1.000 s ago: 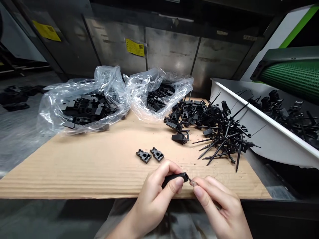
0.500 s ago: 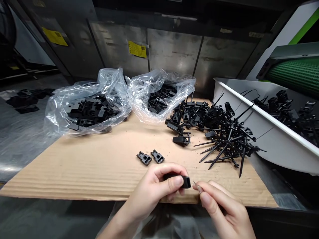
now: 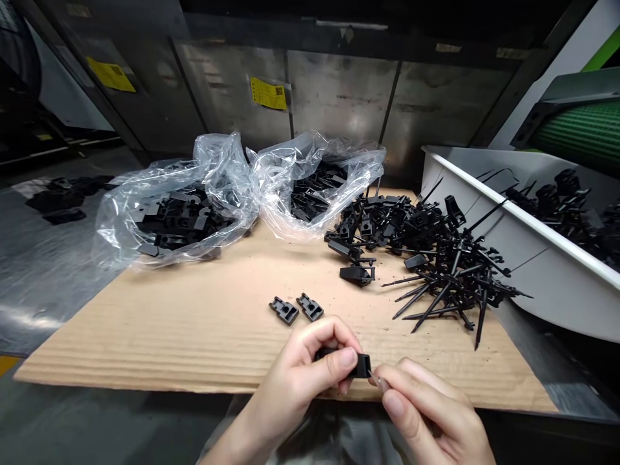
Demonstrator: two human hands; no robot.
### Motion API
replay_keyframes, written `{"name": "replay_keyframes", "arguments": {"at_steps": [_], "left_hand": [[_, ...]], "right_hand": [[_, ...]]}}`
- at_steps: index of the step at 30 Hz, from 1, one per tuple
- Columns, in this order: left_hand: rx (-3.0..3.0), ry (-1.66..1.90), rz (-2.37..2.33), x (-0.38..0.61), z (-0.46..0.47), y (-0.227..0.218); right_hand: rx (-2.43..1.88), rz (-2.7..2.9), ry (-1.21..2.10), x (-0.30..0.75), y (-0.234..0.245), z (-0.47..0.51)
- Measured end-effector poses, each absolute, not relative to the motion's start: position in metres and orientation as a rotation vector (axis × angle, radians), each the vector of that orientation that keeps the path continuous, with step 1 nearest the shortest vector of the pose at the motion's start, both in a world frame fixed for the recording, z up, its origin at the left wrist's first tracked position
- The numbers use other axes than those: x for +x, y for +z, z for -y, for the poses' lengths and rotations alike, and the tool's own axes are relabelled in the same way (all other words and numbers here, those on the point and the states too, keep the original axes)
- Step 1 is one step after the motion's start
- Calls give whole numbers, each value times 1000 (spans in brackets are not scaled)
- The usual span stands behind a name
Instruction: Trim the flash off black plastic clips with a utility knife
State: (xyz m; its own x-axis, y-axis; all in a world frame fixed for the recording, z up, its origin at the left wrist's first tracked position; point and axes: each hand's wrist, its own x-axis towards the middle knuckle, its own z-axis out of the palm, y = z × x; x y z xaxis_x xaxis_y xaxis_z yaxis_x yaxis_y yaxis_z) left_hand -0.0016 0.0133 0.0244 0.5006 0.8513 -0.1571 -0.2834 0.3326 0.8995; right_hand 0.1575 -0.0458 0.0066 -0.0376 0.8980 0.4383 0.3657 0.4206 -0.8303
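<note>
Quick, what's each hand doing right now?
Left hand: closed, holding a black plastic clip.
Right hand: closed, pinching a small thin pin, too small to make out clearly.

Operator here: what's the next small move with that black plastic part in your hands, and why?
Probably hold the black plastic part steady in the left hand and work the small pointed piece gently at its end with the right hand. The pinched tip seems to meet that end, and the left-hand grip leaves it exposed.
</note>
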Motion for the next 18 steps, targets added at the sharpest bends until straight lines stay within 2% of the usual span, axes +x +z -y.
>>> {"name": "replay_keyframes", "arguments": {"at_steps": [8, 18], "left_hand": [[986, 872, -675, -2, -9, 21], [943, 837, -642, -3, -14, 23]], "right_hand": [[-1078, 1650, 540, 160, 8, 45], [-1087, 1644, 650, 157, 9, 47]]}}
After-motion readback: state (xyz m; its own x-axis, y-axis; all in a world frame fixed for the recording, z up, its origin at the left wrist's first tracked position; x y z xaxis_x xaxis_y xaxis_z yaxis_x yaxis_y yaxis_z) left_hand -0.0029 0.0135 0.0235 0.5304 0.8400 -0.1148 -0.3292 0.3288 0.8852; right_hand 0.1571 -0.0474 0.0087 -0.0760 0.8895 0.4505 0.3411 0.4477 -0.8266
